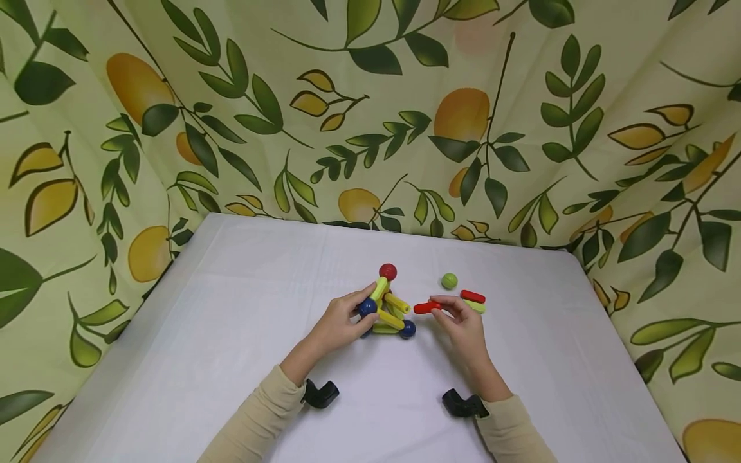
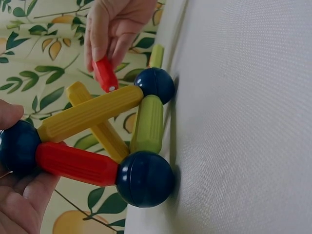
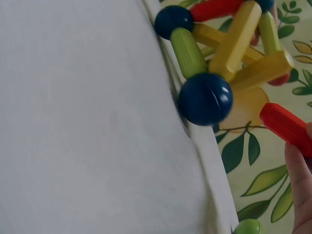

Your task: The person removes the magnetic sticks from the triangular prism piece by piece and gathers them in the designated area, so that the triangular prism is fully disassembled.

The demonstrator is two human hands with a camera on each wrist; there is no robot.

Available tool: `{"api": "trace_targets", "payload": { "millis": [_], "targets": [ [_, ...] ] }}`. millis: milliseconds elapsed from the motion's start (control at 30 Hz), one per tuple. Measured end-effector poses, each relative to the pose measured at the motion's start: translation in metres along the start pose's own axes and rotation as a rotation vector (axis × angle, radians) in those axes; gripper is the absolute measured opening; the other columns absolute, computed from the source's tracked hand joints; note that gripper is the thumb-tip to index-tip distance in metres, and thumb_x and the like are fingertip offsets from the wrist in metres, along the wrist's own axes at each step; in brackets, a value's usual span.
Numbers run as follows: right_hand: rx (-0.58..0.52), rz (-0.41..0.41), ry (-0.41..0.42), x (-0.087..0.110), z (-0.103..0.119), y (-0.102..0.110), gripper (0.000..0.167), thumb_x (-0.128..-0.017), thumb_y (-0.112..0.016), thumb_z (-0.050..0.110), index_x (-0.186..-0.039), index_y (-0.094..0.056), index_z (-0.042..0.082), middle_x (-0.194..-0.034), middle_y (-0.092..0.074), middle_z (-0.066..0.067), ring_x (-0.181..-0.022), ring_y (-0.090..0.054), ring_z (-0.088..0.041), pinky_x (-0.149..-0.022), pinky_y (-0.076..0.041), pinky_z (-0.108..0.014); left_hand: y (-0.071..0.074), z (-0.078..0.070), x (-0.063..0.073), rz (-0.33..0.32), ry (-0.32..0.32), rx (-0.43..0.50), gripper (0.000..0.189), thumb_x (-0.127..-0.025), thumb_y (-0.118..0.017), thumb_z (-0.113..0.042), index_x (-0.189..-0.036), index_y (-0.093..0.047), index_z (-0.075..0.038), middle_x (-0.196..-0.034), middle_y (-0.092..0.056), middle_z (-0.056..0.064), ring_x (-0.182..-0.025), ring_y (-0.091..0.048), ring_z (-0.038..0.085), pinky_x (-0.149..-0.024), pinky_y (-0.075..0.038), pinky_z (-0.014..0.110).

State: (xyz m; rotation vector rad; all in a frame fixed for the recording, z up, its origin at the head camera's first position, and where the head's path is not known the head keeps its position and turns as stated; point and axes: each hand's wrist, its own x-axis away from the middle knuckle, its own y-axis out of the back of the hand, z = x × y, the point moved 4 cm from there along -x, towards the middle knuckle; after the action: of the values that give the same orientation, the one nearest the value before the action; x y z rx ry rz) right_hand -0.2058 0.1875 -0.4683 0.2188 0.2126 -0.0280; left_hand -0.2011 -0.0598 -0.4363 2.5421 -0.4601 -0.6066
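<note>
My left hand [image 1: 334, 326] grips a frame of magnetic rods and balls by an upper blue ball [image 1: 367, 307]. Two more blue balls [image 2: 145, 179] stand low at the table surface, joined by a lime rod [image 2: 148, 124]. A red rod [image 2: 78, 164] and a yellow rod [image 2: 92, 113] run from the held ball down to them. On the far side of the frame is a red ball [image 1: 388, 272]. Just right of it, my right hand [image 1: 466, 326] pinches a loose red rod [image 3: 286, 126] between thumb and fingers, its tip apart from the frame.
Behind the right hand lie a lime green ball [image 1: 449, 280], another red rod [image 1: 473, 296] and a lime rod [image 1: 476, 307]. Black curved pieces [image 1: 321, 393] sit at both wrists. A patterned curtain [image 1: 324, 167] stands along the back edge of the white table [image 1: 243, 283].
</note>
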Motion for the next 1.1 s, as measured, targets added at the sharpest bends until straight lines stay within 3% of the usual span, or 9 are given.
{"api": "trace_targets", "payload": {
  "millis": [133,300,367,567,733,967,1100],
  "targets": [
    [-0.025,-0.038,-0.006,-0.003,0.001,0.01,0.029,-0.084,-0.068,0.001,-0.111,-0.062,-0.008,-0.111,-0.065,-0.021,-0.098,-0.062,0.002,-0.082,-0.052,-0.013,0.0,0.0,0.001,-0.005,-0.003,0.0,0.057,-0.09,-0.064,-0.017,-0.141,-0.043,-0.001,-0.136,-0.052,0.02,-0.115,-0.059,0.026,-0.087,-0.055,0.03],
    [-0.039,-0.08,-0.022,-0.004,-0.001,0.027,0.03,-0.083,-0.069,-0.001,-0.11,-0.061,-0.011,-0.102,-0.067,0.0,-0.094,-0.063,0.002,-0.08,-0.052,-0.012,-0.001,-0.001,0.001,0.0,0.002,0.012,0.057,-0.09,-0.064,-0.016,-0.141,-0.043,-0.001,-0.136,-0.052,0.021,-0.116,-0.058,0.028,-0.087,-0.055,0.031],
    [-0.006,-0.087,-0.023,-0.005,-0.004,0.035,0.03,-0.083,-0.069,0.002,-0.11,-0.062,-0.01,-0.102,-0.066,0.003,-0.092,-0.063,0.003,-0.079,-0.052,-0.011,-0.001,-0.001,0.001,0.004,0.006,0.019,0.057,-0.09,-0.064,-0.016,-0.141,-0.042,-0.001,-0.136,-0.051,0.021,-0.117,-0.058,0.028,-0.087,-0.055,0.03],
    [0.077,-0.115,-0.087,-0.003,-0.022,0.062,0.032,-0.087,-0.068,0.014,-0.114,-0.062,-0.004,-0.119,-0.063,-0.016,-0.096,-0.061,0.004,-0.08,-0.05,-0.008,0.0,0.0,0.001,-0.006,0.005,0.013,0.057,-0.09,-0.064,-0.016,-0.141,-0.043,-0.001,-0.136,-0.052,0.021,-0.117,-0.058,0.027,-0.088,-0.054,0.031],
    [0.105,-0.142,-0.166,-0.002,-0.039,0.073,0.037,-0.089,-0.067,0.023,-0.118,-0.061,0.002,-0.122,-0.059,-0.011,-0.096,-0.06,0.004,-0.081,-0.049,-0.007,0.0,-0.001,0.001,-0.005,0.002,0.02,0.057,-0.09,-0.064,-0.017,-0.141,-0.043,-0.001,-0.135,-0.052,0.022,-0.117,-0.058,0.028,-0.088,-0.054,0.03],
    [0.178,-0.158,-0.162,-0.004,-0.049,0.073,0.03,-0.089,-0.067,0.015,-0.115,-0.063,0.002,-0.119,-0.059,-0.011,-0.09,-0.057,0.008,-0.079,-0.047,-0.004,0.0,-0.001,0.001,-0.005,0.001,0.013,0.057,-0.09,-0.064,-0.016,-0.141,-0.042,-0.001,-0.135,-0.052,0.022,-0.115,-0.059,0.027,-0.087,-0.055,0.03],
    [0.293,-0.182,-0.148,-0.003,-0.052,0.076,0.026,-0.087,-0.068,0.012,-0.112,-0.065,0.004,-0.116,-0.062,-0.011,-0.089,-0.054,0.013,-0.078,-0.044,0.0,0.0,-0.001,0.001,0.0,-0.002,0.007,0.057,-0.09,-0.064,-0.016,-0.141,-0.042,-0.001,-0.135,-0.052,0.021,-0.114,-0.06,0.027,-0.086,-0.055,0.029]
  ]
}}
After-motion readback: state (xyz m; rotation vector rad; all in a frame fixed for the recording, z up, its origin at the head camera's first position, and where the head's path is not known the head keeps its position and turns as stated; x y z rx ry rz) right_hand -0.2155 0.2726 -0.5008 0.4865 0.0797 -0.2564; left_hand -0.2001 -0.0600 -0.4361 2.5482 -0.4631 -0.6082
